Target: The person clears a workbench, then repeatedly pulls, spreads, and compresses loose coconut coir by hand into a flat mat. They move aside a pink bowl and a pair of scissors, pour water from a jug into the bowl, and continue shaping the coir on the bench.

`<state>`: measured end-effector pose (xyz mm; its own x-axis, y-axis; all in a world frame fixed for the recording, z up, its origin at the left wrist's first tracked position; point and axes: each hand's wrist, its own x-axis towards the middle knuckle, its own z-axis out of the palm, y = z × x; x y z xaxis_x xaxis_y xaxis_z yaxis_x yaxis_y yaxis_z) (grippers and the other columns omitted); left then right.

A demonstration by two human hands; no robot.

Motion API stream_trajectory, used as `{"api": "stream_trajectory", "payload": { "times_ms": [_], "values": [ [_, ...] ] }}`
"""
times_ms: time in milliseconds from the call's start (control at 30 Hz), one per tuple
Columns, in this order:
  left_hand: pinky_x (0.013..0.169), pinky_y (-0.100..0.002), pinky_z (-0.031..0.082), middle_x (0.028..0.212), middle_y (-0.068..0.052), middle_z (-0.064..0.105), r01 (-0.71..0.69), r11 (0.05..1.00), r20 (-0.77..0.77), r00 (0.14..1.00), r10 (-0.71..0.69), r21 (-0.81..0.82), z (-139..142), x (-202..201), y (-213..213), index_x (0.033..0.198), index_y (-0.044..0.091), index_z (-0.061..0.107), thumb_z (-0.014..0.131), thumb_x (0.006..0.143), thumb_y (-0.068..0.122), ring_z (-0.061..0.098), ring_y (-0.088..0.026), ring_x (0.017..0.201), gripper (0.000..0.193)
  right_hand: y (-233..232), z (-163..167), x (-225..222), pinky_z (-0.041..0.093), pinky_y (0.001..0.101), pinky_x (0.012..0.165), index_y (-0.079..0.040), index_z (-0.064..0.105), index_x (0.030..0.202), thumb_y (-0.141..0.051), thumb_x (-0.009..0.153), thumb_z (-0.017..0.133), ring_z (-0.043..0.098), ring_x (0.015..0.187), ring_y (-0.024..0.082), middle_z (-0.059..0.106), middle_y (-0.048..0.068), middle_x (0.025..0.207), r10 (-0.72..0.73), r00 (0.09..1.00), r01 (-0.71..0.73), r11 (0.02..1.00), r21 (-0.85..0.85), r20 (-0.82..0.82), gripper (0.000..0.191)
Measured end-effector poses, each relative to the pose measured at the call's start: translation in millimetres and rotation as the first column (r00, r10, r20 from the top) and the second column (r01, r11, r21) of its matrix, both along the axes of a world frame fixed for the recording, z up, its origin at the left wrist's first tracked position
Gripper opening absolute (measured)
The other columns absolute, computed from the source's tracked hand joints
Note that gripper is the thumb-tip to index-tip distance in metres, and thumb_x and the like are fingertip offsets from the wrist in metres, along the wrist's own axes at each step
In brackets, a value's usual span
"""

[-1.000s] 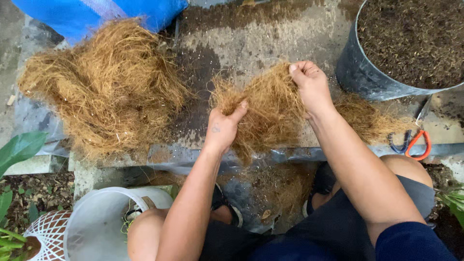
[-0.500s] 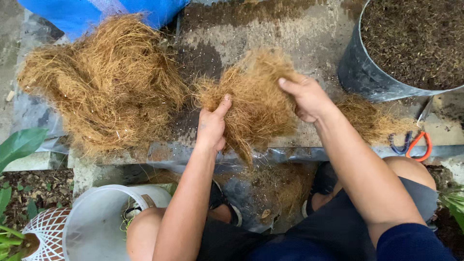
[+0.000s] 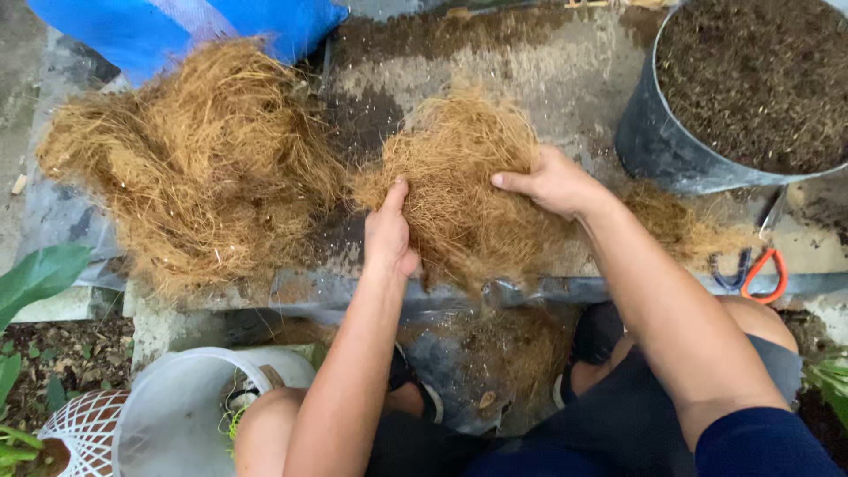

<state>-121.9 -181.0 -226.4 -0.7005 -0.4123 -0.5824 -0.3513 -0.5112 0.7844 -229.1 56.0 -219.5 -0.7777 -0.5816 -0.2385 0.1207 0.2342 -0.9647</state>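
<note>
A clump of brown coconut fibre (image 3: 459, 190) lies on a dirty concrete ledge (image 3: 539, 79) in front of me. My left hand (image 3: 390, 231) grips the clump's left lower edge, thumb up against the strands. My right hand (image 3: 552, 181) lies over its right side, fingers closed into the fibre. A much bigger heap of the same fibre (image 3: 199, 163) sits to the left, touching the clump by a few strands. A thin wisp of fibre (image 3: 676, 221) trails off to the right of my right wrist.
A dark metal tub of soil (image 3: 751, 88) stands at the back right. A blue sack (image 3: 190, 31) lies at the back left. Orange-handled scissors (image 3: 755, 274) rest by my right knee. A white bucket (image 3: 172, 415) and white basket (image 3: 79, 433) sit low left, beside green leaves (image 3: 40, 278).
Both hands have come closer together and lower on the clump. The right hand dropped from the clump's far top edge onto its right side, and the fibre bunched up between the hands.
</note>
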Motion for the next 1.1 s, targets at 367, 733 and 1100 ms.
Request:
{"api": "stream_trajectory", "payload": {
  "times_ms": [367,733,1100],
  "values": [
    [0.045,-0.035,0.043,0.1,-0.015,0.066,0.042,0.962,0.354,0.933,0.058,-0.269,-100,10,-16,0.132,0.002,0.038,0.087,0.082,0.028,0.057,-0.022,0.06,0.075,-49,-25,34,0.046,0.052,0.105,-0.004,0.052,0.143,-0.039,0.098,0.064,0.056,0.127,0.035,0.059,0.022,0.137,0.08,0.885,0.241,0.764,0.598,-0.459,0.058],
    [0.063,-0.04,0.06,0.111,-0.014,0.068,-0.059,0.997,0.026,0.998,0.058,0.039,-111,23,-3,0.132,0.006,0.048,0.058,0.085,0.002,0.07,-0.026,0.088,0.049,-80,-104,41,0.053,0.0406,0.083,-0.006,0.071,0.111,-0.042,0.095,0.071,0.065,0.086,0.022,0.073,0.011,0.097,-0.099,0.994,0.102,0.794,0.599,-0.038,0.039],
    [0.078,-0.046,0.057,0.11,-0.015,0.076,-0.083,0.986,0.065,0.994,0.093,-0.142,-129,20,1,0.121,-0.002,0.07,0.078,0.086,0.012,0.072,-0.028,0.089,0.038,-77,-118,22,0.052,0.0371,0.079,-0.004,0.074,0.108,-0.031,0.096,0.072,0.063,0.081,0.018,0.074,0.008,0.094,-0.232,0.972,0.197,0.89,0.411,0.036,0.029]
  ]
}}
